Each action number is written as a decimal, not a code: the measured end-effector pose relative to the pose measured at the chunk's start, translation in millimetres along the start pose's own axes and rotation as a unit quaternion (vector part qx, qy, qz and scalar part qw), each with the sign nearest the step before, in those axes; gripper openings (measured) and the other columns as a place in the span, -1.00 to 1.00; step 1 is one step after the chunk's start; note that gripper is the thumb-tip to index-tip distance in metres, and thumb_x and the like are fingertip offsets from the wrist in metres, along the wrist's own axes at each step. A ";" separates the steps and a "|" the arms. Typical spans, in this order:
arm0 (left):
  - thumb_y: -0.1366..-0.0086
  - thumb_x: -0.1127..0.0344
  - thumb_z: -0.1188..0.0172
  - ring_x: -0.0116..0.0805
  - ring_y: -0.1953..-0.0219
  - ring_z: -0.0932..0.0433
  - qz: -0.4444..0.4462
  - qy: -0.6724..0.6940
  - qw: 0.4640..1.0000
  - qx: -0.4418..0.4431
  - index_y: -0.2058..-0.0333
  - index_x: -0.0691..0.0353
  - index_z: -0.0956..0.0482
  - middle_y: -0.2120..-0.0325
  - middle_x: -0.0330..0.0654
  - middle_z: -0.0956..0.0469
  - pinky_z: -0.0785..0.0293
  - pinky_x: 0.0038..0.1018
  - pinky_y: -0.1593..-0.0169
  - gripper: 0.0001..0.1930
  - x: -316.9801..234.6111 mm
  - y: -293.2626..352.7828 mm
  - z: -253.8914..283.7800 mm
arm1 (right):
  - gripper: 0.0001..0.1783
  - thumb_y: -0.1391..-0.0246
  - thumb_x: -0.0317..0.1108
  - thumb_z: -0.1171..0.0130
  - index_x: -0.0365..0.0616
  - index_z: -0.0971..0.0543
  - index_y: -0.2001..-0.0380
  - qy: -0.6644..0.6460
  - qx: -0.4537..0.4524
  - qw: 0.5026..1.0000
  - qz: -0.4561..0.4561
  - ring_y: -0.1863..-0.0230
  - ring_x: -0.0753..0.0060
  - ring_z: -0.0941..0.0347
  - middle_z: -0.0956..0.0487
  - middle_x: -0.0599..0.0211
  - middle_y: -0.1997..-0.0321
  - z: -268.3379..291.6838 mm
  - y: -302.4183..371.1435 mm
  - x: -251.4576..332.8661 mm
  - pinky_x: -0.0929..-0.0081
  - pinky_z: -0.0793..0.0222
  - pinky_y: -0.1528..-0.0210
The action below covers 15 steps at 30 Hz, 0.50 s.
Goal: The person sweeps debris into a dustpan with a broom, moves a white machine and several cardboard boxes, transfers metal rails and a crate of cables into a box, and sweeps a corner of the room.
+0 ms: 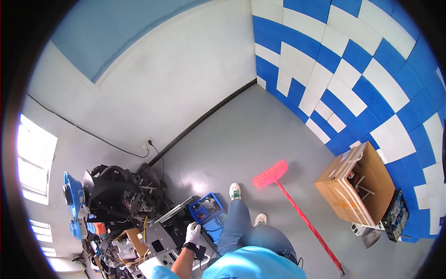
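Observation:
My left hand (193, 233), in a white glove with a black band at the wrist, is above the crowded equipment at my left. Its fingers look curled together, and what they hold, if anything, is hidden beneath. Just ahead of it is a blue plastic crate (206, 208) with small parts inside. A grey panel or flat device (175, 210) leans beside the crate. My right hand is out of view. To my right is a broom (299, 209) with pink bristles and a red striped handle; no hand is seen on it.
Black machine parts and cables (125, 193) crowd the left side. An open cardboard box (346, 188) stands by the blue and white wall (320, 83) at right, next to a black crate (396, 216). A cord runs to a wall socket (148, 143). Grey floor (232, 130) extends ahead.

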State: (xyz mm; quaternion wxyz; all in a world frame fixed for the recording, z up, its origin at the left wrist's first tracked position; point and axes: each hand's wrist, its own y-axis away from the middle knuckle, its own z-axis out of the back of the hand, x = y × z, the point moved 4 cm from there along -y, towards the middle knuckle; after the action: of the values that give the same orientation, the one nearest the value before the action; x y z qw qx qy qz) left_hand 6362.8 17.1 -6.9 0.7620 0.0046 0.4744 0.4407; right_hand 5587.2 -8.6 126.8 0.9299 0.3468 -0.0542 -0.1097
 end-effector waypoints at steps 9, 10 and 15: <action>-0.05 0.18 -0.01 -0.05 0.06 -0.34 0.023 -0.108 0.994 -0.006 0.20 0.40 -0.44 0.19 0.09 -0.41 -0.23 -0.36 -0.02 -0.59 -19.2 -65.0 14.8 | -0.63 0.00 -0.17 0.08 0.18 -0.39 0.05 -0.062 -0.025 0.984 0.168 0.44 -0.03 -0.42 -0.50 0.07 0.47 71.1 -161.5 340.7 0.14 -0.32 0.35; -0.05 0.17 -0.01 -0.05 0.03 -0.32 0.031 -0.093 0.995 -0.015 0.18 0.40 -0.43 0.17 0.09 -0.40 -0.20 -0.36 -0.05 -0.57 -0.4 -75.6 28.7 | -0.62 0.00 -0.15 0.07 0.18 -0.39 0.05 -0.029 -0.021 0.983 0.180 0.45 -0.03 -0.42 -0.50 0.06 0.50 87.6 -178.8 393.5 0.12 -0.33 0.36; -0.06 0.15 -0.02 -0.09 0.05 -0.35 0.100 -0.126 0.987 -0.030 0.17 0.42 -0.41 0.16 0.10 -0.41 -0.22 -0.37 -0.04 -0.55 -32.0 -112.8 61.7 | -0.58 -0.04 -0.10 0.16 0.22 -0.32 -0.02 -0.006 0.062 0.975 0.215 0.23 0.00 -0.43 -0.50 0.09 0.24 146.7 -282.1 583.0 0.10 -0.33 0.18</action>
State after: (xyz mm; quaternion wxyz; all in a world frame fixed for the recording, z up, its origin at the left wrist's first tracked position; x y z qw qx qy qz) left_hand 6477.8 -48.2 2.0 0.7677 0.0846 0.3589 0.5241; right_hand 6079.8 -449.9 66.5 0.9079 0.3835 -0.1400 0.0946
